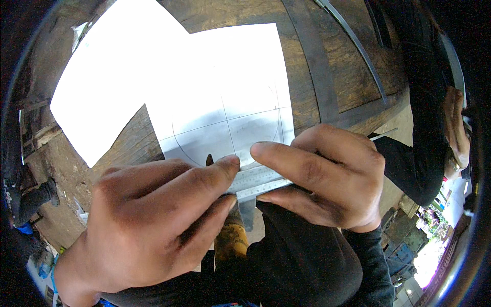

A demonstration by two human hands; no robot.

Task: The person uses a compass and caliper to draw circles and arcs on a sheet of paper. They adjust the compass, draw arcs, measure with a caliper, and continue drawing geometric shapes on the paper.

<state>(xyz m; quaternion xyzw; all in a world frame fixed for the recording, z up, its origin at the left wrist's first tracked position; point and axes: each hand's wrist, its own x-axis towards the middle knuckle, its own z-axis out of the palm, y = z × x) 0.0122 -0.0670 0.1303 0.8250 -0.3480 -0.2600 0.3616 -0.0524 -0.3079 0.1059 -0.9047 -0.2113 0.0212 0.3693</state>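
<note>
My left hand point(148, 210) pinches one end of a metal ruler point(255, 185) between thumb and fingers. The fingers of my right hand point(327, 179) grip its other end. The ruler lies across the near part of a white sheet point(245, 61), at the table's near edge. A large pencilled curve and two crossing straight lines are drawn on this sheet. Just past my left fingers a dark pointed tip point(209, 159) sticks up; the rest of it is hidden behind the hand.
Another white sheet point(112, 77) lies at the left on the wooden table point(209, 13). A dark flat strip point(312, 56) and a thin curved metal strip point(358, 46) are at the right. Another person's hand point(455, 128) shows at the far right. Below my hands is a yellowish-brown post point(231, 240).
</note>
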